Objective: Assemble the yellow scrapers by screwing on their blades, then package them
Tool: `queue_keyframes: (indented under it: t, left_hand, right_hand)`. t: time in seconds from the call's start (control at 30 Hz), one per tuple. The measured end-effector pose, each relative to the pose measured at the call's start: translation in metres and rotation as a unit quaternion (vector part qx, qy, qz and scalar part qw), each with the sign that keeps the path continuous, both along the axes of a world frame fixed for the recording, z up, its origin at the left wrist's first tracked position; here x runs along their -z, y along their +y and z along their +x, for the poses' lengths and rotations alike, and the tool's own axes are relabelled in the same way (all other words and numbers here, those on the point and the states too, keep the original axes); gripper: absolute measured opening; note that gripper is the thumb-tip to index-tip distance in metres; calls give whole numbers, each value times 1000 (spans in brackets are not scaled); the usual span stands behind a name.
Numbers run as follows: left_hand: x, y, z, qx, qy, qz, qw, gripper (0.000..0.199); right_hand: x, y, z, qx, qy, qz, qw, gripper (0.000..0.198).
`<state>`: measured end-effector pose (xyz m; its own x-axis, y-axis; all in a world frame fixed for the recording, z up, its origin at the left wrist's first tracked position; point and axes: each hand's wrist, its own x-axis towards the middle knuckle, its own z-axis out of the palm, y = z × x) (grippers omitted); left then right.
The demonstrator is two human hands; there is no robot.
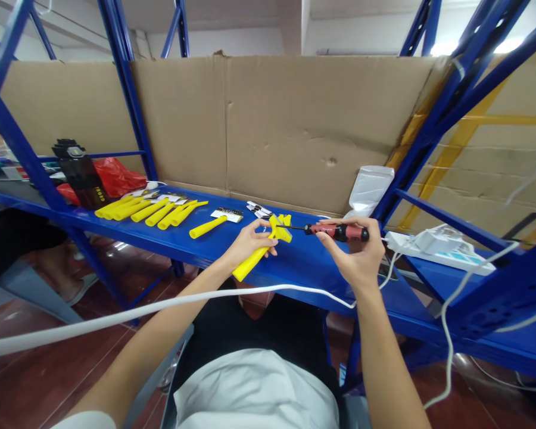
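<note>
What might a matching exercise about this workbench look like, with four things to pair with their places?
Things:
1. Screwdriver
2. Dark bottle
3. White power strip
4. Yellow tool at the screwdriver's tip

Places:
A. In the left hand
B. In front of a red bag
C. In the right hand
D. To the right of the right hand

Pairs: 1-C, 2-B, 3-D, 4-A

Workshop – blue rack [127, 89], screwdriver [337, 231]

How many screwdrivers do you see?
1: a red and black screwdriver in the right hand, pointing at the yellow-handled tool in the left hand. Others could be hidden behind things.
</note>
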<state>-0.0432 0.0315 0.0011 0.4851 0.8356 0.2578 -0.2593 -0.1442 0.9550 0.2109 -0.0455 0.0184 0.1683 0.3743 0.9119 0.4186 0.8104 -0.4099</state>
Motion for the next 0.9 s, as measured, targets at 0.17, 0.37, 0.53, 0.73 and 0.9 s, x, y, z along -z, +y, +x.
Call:
queue_keyframes:
  t: [0.17,0.37,0.53,0.73,0.9]
  left_hand:
    - [-3,-1,1,-37,-43,-5,998,66]
    - [-7,-9,-1,-42,-118,18,992,67]
    - [-11,-20,0,-32,-150,40,987,67]
    - [-14,-25,2,-43,-182,50,981,66]
    - [-17,-31,1,-45,-171,62,982,66]
  right_hand:
    - [-1,-2,3,113,-41,21,992,41]
    - [2,2,11,169,-119,-1,978,36]
    - [3,10,10,112,-185,-7,976,32]
    - [4,12,15,138,-124,-25,982,30]
    - [10,13,18,102,-1,-49,994,35]
